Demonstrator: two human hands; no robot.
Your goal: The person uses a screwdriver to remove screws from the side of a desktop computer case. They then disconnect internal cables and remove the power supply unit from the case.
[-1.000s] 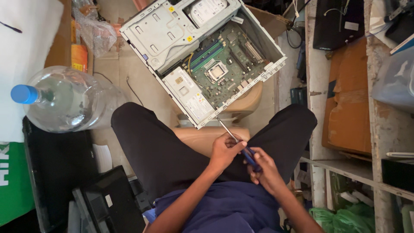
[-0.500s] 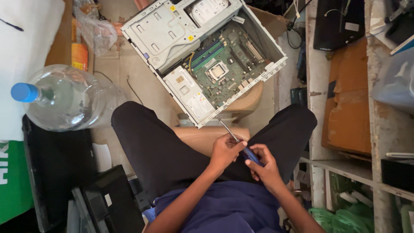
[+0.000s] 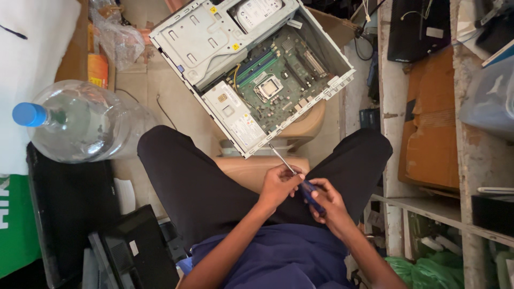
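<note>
- The screwdriver [image 3: 300, 179] lies across the person's lap, between both hands: its blue handle sits in the right hand [image 3: 327, 200], and its thin metal shaft runs up and away from that grip towards the edge of the open computer case [image 3: 251, 69].
- The right hand's grip is closed around the handle; the left hand [image 3: 278, 184] pinches the shaft narrowly just where it meets the handle. The two hands touch.
- Just beyond the shaft's tip, the computer case rests tilted on a tan stool [image 3: 300, 128], its side panel off. Inside it lie a green motherboard [image 3: 278, 85] with a square processor socket, memory slots beside that, a grey metal drive cage [image 3: 203, 40] and a hard drive [image 3: 257, 12] at the far end.
- Whether the shaft's tip touches the case cannot be told.
- Far to the left of the grip, a large clear water bottle [image 3: 85, 123] with a blue cap lies on its side on the floor; what is in it is hard to make out.
- Below that, dark flat monitors [image 3: 128, 251] are cut off by the frame.
- To the right of the grip, wooden shelves [image 3: 466, 160] hold cardboard [image 3: 433, 123] and dark gear, partly cropped; a green bag [image 3: 428, 270] sits low down.
</note>
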